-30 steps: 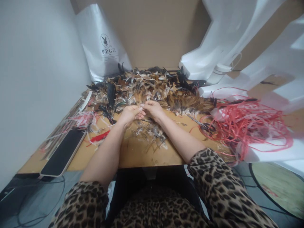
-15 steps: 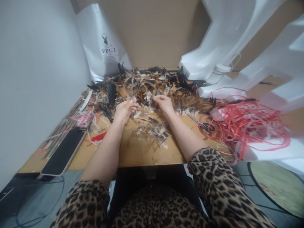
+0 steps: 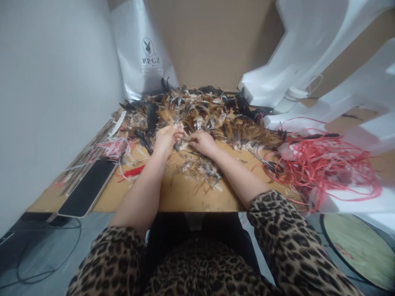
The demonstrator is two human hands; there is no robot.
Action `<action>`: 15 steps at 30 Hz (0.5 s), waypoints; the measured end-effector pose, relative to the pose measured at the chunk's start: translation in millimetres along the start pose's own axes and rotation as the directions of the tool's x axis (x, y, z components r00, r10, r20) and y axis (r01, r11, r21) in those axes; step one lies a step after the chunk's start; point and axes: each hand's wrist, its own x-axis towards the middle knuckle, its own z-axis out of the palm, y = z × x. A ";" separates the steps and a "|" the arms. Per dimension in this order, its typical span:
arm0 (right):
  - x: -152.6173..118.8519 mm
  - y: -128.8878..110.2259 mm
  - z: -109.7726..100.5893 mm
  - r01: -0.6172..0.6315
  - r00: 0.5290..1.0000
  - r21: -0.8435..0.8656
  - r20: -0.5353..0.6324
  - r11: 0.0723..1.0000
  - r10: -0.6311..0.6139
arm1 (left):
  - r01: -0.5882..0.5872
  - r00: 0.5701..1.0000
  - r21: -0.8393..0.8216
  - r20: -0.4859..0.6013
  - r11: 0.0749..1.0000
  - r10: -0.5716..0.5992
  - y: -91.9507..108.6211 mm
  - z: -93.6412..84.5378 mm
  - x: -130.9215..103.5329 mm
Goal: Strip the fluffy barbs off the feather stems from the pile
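A heap of brown, white and black feathers (image 3: 210, 107) spreads across the back of the wooden table. My left hand (image 3: 168, 137) is closed at the front of the heap, pinching brown feathers (image 3: 166, 116) that fan up beyond its fingers. Just right of it, my right hand (image 3: 203, 143) is low with its fingers bent together near the quill ends; whatever its fingertips hold is too small to make out. Below the right hand lies a small pile of loose feather scraps (image 3: 203, 170).
A phone (image 3: 88, 189) lies at the table's left edge, near a red strip (image 3: 133, 171) and pale ribbons. Scissors (image 3: 267, 163) rest beside tangled red ribbon (image 3: 327, 164) on the right. Behind stand a white printed bag (image 3: 151, 53) and white plastic sheeting (image 3: 296, 53).
My right hand has moved from the heap down and left, close to my left hand. The left hand still pinches the feathers. The whole view has shifted slightly.
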 end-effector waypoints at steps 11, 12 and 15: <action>3.5 -2.8 -5.8 0.091 0.995 -0.343 0.002 0.935 -0.096 | 0.055 0.998 0.048 0.013 0.997 -0.056 -1.2 1.8 -2.7; 2.2 0.8 -8.8 0.092 0.993 -0.316 -0.042 0.944 -0.111 | 0.067 0.997 0.060 0.022 0.996 -0.069 -1.6 2.0 -3.0; -1.3 8.3 -19.4 0.081 0.982 -0.262 -0.146 0.961 -0.123 | 0.121 0.989 0.137 0.070 0.983 -0.132 -3.5 3.2 -5.2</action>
